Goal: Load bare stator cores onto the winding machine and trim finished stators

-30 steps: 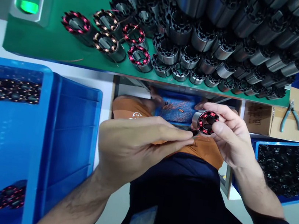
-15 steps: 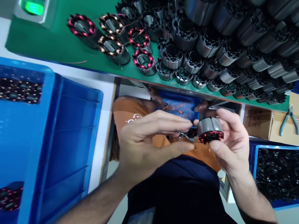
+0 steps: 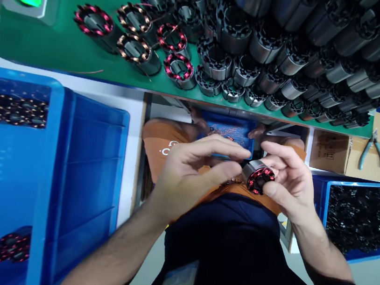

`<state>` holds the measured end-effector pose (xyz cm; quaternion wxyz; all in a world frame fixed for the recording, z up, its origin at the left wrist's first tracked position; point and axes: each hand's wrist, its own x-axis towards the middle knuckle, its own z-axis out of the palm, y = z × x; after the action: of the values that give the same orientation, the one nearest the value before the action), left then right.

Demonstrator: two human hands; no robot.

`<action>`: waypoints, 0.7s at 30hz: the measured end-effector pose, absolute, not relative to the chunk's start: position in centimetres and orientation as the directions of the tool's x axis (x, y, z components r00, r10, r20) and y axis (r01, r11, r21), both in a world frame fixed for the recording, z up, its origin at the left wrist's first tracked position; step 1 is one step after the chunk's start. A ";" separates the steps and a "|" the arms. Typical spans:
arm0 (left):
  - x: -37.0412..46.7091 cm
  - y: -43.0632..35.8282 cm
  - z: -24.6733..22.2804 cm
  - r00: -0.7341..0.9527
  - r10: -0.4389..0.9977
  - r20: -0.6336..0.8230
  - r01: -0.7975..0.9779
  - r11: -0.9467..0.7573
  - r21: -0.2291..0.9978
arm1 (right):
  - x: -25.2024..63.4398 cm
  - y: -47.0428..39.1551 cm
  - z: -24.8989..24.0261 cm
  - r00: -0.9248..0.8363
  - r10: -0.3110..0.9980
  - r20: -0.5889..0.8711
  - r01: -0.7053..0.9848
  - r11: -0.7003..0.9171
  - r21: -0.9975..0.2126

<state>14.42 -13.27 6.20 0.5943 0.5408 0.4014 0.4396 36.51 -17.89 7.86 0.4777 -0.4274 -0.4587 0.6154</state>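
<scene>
In my right hand (image 3: 293, 185) is a motor stator (image 3: 259, 177), a silver cylinder with black end teeth and red wire windings. My thumb and fingers grip it at its right side, and its wound end is tilted toward me. Close to its left side is my left hand (image 3: 193, 171), fingers stretched and thumb apart from them. Whether those fingertips touch the stator is hard to make out. Both hands are above my lap, in front of the bench edge.
Rows of bare stators (image 3: 246, 70) and several wound ones (image 3: 179, 69) stand on the green bench (image 3: 58, 48). A blue crate (image 3: 93, 148) is at left. At right, pliers (image 3: 373, 147) lie on a cardboard box (image 3: 333, 151) above a blue bin of black parts (image 3: 359, 218).
The stator has turned so its red-wound end faces me more, and has shifted slightly left and down. My left thumb has drawn back a little. The view has moved slightly.
</scene>
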 end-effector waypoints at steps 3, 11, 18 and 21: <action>14.3 -13.0 8.3 0.382 0.920 0.087 -0.074 -0.063 0.995 | 36.5 -17.9 7.9 -0.198 0.977 -0.074 -0.188 -0.112 -0.976; 14.5 -13.6 4.1 0.397 0.909 -0.124 -0.011 0.140 0.990 | 36.9 -18.3 7.4 -0.132 0.983 -0.125 -0.198 -0.150 -0.969; 13.9 -14.8 5.8 0.302 0.906 0.296 0.108 -0.341 0.934 | 36.4 -18.4 8.0 -0.107 0.975 -0.194 -0.127 -0.207 -0.970; 14.3 -15.2 7.9 0.363 0.855 0.371 0.167 -0.451 0.877 | 36.0 -18.4 8.1 -0.181 0.969 -0.169 -0.132 -0.194 -0.972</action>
<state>14.28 -15.21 7.87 0.3892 0.7281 0.3508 0.4420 35.99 -18.40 8.11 0.4439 -0.4611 -0.4536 0.6201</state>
